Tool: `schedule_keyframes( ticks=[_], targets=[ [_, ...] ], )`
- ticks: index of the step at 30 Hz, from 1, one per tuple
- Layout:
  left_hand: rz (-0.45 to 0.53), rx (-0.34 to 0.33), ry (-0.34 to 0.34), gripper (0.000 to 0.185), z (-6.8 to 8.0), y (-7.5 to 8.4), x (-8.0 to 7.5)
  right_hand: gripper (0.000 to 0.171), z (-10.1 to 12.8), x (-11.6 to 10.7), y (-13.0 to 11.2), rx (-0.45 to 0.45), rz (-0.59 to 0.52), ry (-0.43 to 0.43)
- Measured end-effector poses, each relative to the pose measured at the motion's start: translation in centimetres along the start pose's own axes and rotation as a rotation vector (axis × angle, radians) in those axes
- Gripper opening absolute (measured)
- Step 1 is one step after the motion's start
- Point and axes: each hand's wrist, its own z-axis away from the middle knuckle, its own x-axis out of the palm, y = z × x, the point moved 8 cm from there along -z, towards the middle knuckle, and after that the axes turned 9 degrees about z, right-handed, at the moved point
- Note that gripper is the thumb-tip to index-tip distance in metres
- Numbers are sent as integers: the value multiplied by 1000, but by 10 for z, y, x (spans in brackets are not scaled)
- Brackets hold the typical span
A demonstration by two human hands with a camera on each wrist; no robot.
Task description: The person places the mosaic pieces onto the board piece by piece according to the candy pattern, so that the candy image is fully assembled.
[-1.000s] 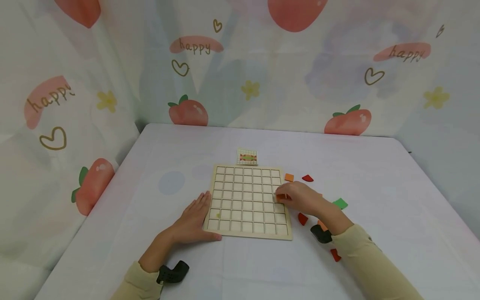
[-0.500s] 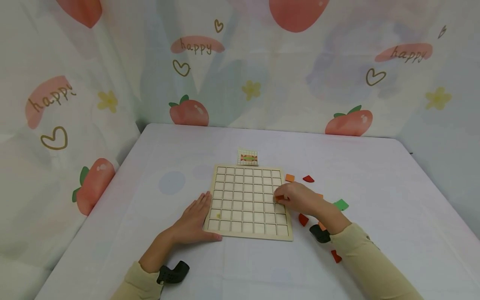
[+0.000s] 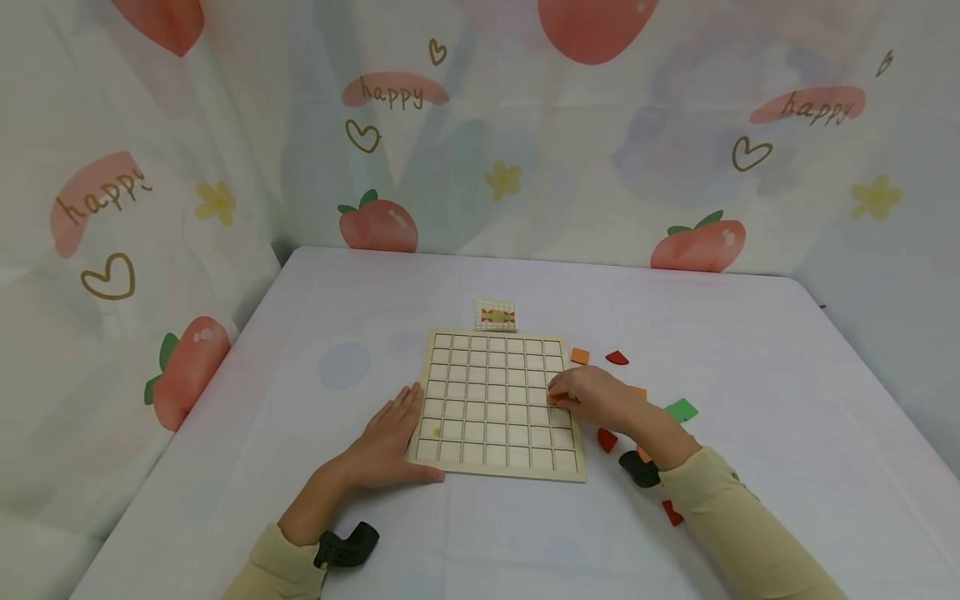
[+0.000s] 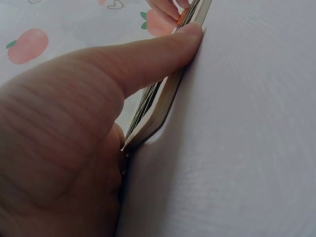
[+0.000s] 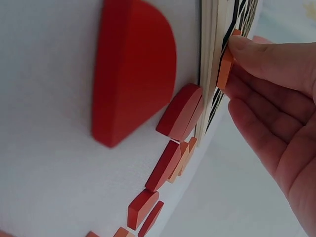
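A pale wooden grid board (image 3: 483,408) lies flat on the table, its squares outlined in dark lines. My left hand (image 3: 382,446) rests along its left side with fingers extended, and the thumb (image 4: 158,54) lies against the near edge. Over the right-hand column of squares, my right hand (image 3: 596,395) pinches an orange block (image 5: 226,66) between thumb and fingertips. That block stands right at the board's surface in the right wrist view. Most of it is hidden by the fingers in the head view.
A small pattern card (image 3: 496,315) sits at the board's far edge. Right of the board lie loose pieces: an orange square (image 3: 580,356), a red piece (image 3: 617,357), a green piece (image 3: 682,409) and several more, partly under my right forearm. A printed curtain (image 3: 525,125) stands behind the table.
My right hand has shifted slightly left over the board's right column, still pinching the orange block. The left hand has stayed against the board.
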Motion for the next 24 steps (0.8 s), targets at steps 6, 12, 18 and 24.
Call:
schedule_keyframes(
  ticks=[6, 12, 18, 24],
  targets=[
    [1, -6, -3, 118, 1, 1, -1, 18, 0, 1, -3, -23, 33, 20],
    [3, -3, 3, 116, 2, 4, -2, 18, 0, 3, -3, -18, 60, 14],
    [8, -6, -5, 115, 2, 6, -3, 17, 1, 4, -3, -4, 37, -13],
    [4, -9, -4, 116, 2, 6, -3, 20, 3, 1, -2, 8, 18, -22]
  ],
)
